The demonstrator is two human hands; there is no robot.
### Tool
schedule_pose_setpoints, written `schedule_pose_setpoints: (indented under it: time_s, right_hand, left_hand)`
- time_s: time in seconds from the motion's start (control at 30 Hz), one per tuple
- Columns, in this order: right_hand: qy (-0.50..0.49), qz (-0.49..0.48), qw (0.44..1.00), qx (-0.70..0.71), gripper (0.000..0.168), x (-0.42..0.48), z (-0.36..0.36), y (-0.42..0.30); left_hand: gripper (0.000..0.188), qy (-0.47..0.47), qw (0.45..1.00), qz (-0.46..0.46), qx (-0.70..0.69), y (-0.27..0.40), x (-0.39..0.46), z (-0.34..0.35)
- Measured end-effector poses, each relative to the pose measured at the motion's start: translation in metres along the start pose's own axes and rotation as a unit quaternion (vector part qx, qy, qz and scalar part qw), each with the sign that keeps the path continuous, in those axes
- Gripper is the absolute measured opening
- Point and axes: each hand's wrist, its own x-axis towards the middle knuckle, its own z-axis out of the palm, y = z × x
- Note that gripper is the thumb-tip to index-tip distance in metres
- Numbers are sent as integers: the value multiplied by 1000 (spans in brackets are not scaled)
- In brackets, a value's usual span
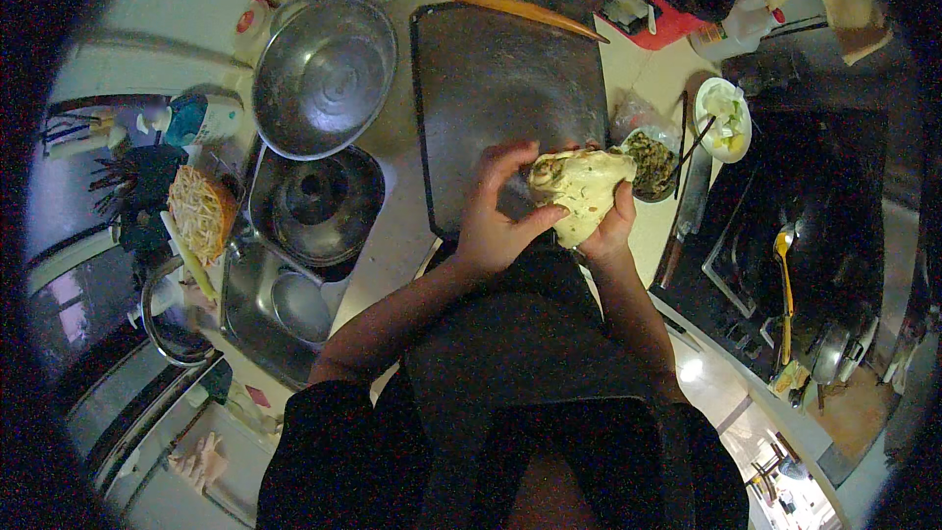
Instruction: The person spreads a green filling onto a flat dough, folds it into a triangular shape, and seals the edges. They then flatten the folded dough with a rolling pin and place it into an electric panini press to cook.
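Observation:
A pale yellowish piece of dough (585, 188), flecked with dark green and brown bits, is held up above the near right part of a dark board (508, 81). My right hand (614, 224) grips it from the right, thumb on its face. On the other side, my left hand (497, 210) curves around the dough's left edge, its thumb tip against the surface. Some fingertips are hidden behind the dough. Just right of it sits a bowl of chopped dark green filling (647, 162), with chopsticks (692, 151) across its right side.
A wooden rolling pin (522, 9) lies along the board's far edge. Leftward are a large metal bowl (327, 77) and a sink (243, 294) with a metal basin (316, 199). Rightward are a cleaver (688, 213), a white bowl (721, 120) and a black stove (831, 184) with a spoon (784, 294).

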Motion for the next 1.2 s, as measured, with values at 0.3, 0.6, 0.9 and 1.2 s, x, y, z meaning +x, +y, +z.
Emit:
schedule_pose_setpoints:
  time_s: [0.3, 0.6, 0.9, 1.2]
  right_hand:
    - [-77, -14, 997, -28, 70, 5, 8, 0]
    - [-88, -36, 995, -27, 70, 5, 1, -3]
    - [-147, -17, 989, -1, 73, 0, 8, -10]
    - [-144, 40, 989, 14, 74, -9, 1, -18]
  left_hand:
    - [25, 5, 965, 127, 231, 14, 14, -3]
    - [31, -23, 969, 147, 199, 12, 9, -13]
    - [32, -55, 946, 209, 240, 13, 12, -15]
    - [16, -143, 972, 146, 116, 23, 18, -19]
